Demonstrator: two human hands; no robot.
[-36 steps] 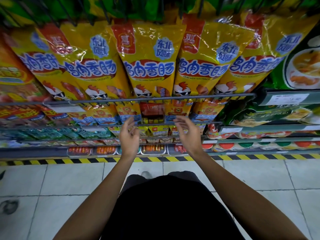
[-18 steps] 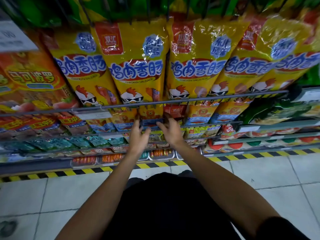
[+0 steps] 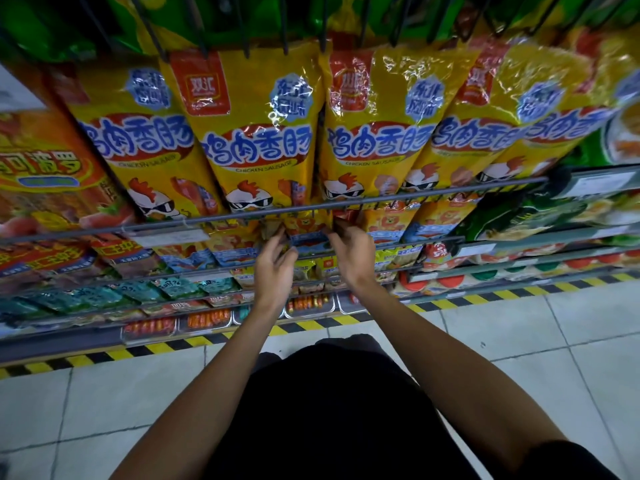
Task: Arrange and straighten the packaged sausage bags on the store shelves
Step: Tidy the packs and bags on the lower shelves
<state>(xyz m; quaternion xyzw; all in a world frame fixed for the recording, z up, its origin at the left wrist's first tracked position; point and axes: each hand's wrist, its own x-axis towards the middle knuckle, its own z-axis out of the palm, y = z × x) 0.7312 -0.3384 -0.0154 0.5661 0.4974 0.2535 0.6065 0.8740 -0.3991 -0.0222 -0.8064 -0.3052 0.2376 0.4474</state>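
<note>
Both our hands reach under the grey rail [image 3: 381,199] to one small orange sausage bag [image 3: 306,230] on the second shelf (a bear printed on it): left hand [image 3: 275,263] pinches its left edge, right hand [image 3: 353,252] its right edge. Tall yellow chicken sausage bags [image 3: 256,133] hang in a row just above.

Black top [image 3: 332,410], bare forearms [image 3: 194,393]

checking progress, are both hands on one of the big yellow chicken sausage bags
No, both the left hand and right hand reach the smaller bag under the rail.
</note>
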